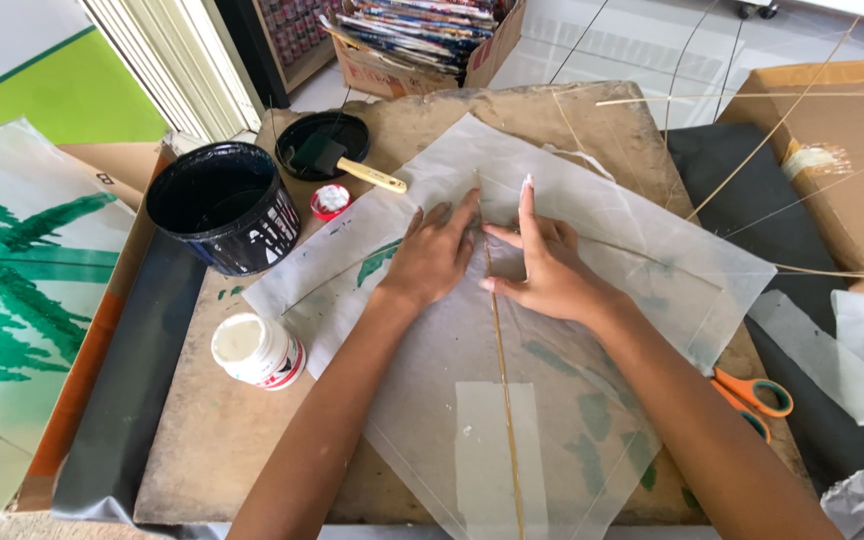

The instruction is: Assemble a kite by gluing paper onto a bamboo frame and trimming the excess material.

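I see both hands flat, grip open, on thin paper (512, 330) mid-bench: left hand (434, 258), right hand (544, 268) flanking the stick (500, 350). Paper's light, floppy, tears easily—I'd lift it by the stick.

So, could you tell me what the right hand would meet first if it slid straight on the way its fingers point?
The right hand lies flat on the translucent paper sheet, fingers pointing away, up the board. Sliding on, it would probably cross only paper, then reach the sheet's far edge and the bare brown board.

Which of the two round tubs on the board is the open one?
The big black bucket by the brush stands open. The small white jar nearer the left arm has its lid on.
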